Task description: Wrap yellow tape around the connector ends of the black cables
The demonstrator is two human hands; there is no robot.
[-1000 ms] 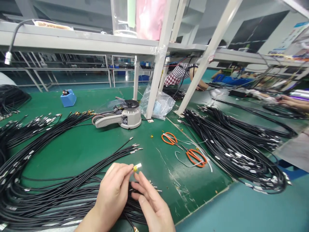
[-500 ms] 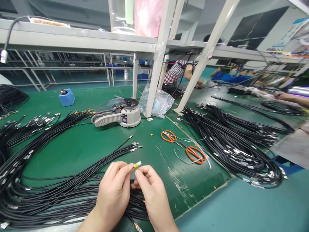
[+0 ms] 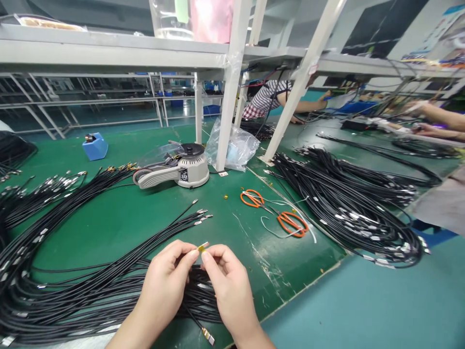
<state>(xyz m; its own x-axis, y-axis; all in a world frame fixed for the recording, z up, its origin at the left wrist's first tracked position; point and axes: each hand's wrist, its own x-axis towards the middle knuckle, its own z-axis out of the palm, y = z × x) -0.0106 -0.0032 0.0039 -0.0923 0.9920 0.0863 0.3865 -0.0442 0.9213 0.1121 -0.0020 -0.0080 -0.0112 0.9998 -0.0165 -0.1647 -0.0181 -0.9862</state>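
Cable connector [image 3: 207,244] with yellow tape [image 3: 201,248] sat between both hands, above the black cables [image 3: 109,291]. The left hand [image 3: 167,272] pinched it; the right hand [image 3: 228,281], fingers spread a second earlier, had pinched in at the tape, so both seemingly worked it together.

Scissors [image 3: 268,209] between cable bundles [image 3: 83,286]

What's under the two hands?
Black cables show between the left hand and right hand, on the green tabletop. Both hands pinch a yellow-taped tip above them. What lies directly beneath the palms and wrists is covered; can't tell.
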